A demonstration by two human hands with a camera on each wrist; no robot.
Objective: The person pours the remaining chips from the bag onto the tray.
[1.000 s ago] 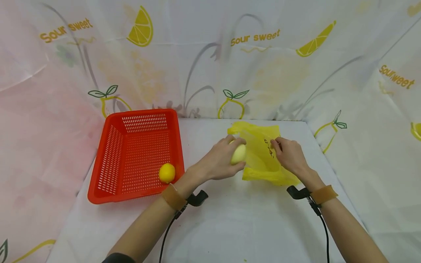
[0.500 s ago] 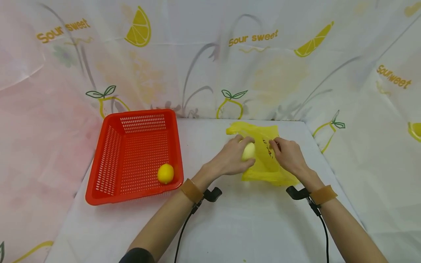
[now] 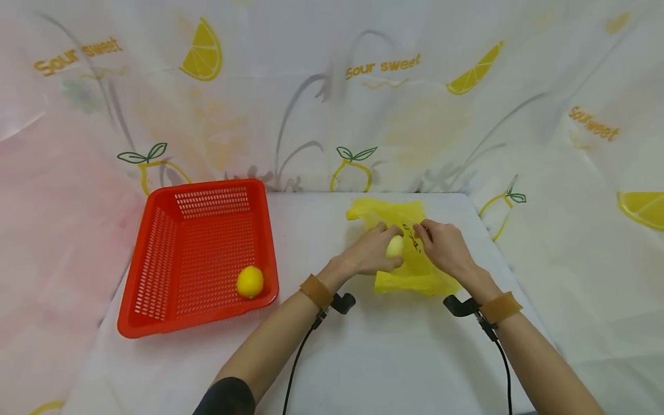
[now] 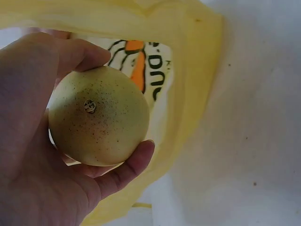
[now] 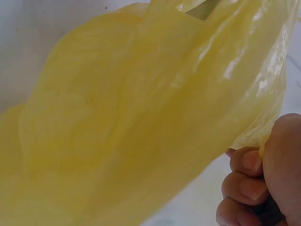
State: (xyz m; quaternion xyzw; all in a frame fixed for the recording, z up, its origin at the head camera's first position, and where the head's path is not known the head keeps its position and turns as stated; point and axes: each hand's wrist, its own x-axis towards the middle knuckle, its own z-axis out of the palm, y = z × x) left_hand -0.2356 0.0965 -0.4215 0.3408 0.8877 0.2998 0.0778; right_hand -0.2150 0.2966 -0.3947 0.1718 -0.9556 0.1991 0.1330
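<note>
My left hand (image 3: 374, 251) grips a round, pale yellow-green fruit (image 4: 101, 117) with dark specks and a small dried blossom end; its exact kind I cannot tell. The thumb curls around one side and fingers around the other. The fruit sits at the mouth of a yellow plastic bag (image 3: 415, 281), whose film surrounds it in the left wrist view. My right hand (image 3: 447, 246) pinches the bag's upper layer between thumb and curled fingers, lifting it. Printed letters and an orange figure show on the bag. Its far inside is hidden.
A red perforated plastic basket (image 3: 199, 331) stands on the left of the white table (image 3: 394, 357). One lemon (image 3: 250, 282) lies in its near right corner. A lemon-print cloth (image 3: 290, 109) hangs behind the table.
My left hand has carried the fruit to the right, from the bag's left edge into its mouth. The right hand keeps its hold on the bag. The head view has shifted slightly.
</note>
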